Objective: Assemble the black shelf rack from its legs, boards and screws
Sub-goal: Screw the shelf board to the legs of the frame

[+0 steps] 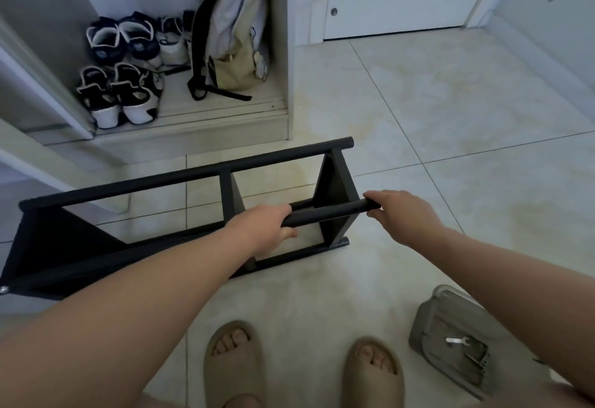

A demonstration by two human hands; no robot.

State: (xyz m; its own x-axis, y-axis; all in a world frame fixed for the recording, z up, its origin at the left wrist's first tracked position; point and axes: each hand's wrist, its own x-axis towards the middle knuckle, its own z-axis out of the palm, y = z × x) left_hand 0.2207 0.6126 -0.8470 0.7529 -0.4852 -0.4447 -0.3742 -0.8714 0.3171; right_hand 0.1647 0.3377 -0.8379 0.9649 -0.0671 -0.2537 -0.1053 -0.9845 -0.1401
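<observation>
rack (193, 176) lies on its side on the floor (434, 111), boards (335, 187) in place. left hand (270, 224) grips the near upper leg (331, 213) mid-way, right hand (402, 211) grips its end. assembly looks near done; next prob needs tipping it upright.

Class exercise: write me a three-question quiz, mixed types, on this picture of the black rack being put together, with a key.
1. True or false: the left hand and the right hand grip the same black tube of the rack.
2. What lies nearest the right slipper? A) grey tray B) backpack C) trainers
3. Fill in: the rack lies sideways on the tiled ____.
Key: 1 true; 2 A; 3 floor.
</observation>
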